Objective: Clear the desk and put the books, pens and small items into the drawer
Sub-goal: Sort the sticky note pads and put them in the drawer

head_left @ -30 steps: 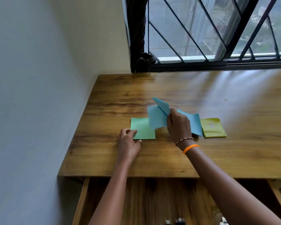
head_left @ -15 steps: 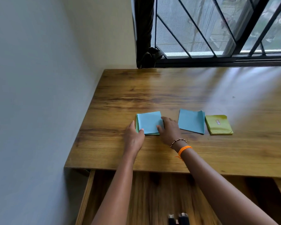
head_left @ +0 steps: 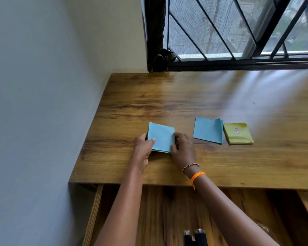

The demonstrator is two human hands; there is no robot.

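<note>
A blue paper square [head_left: 161, 136] lies on top of a green one near the desk's front left, and only a green sliver shows at its lower edge. My left hand [head_left: 143, 145] grips this small stack at its left edge, thumb on top. My right hand [head_left: 183, 148] holds the stack's right edge with curled fingers. A second blue paper stack [head_left: 208, 130] with a curled corner lies to the right. A yellow-green pad [head_left: 237, 133] touches its right side. Below the wooden desk [head_left: 167, 96], the open drawer [head_left: 160, 215] shows dark small items [head_left: 195, 237] at the bottom edge.
A grey wall runs along the desk's left side. A barred window [head_left: 238, 32] and a dark curtain [head_left: 156, 36] stand behind the desk. The drawer's wooden side rail [head_left: 94, 213] juts out at the lower left.
My right hand laid part of the blue papers onto the green square and left the others beside the yellow-green pad. Both hands now hold the left stack by its edges.
</note>
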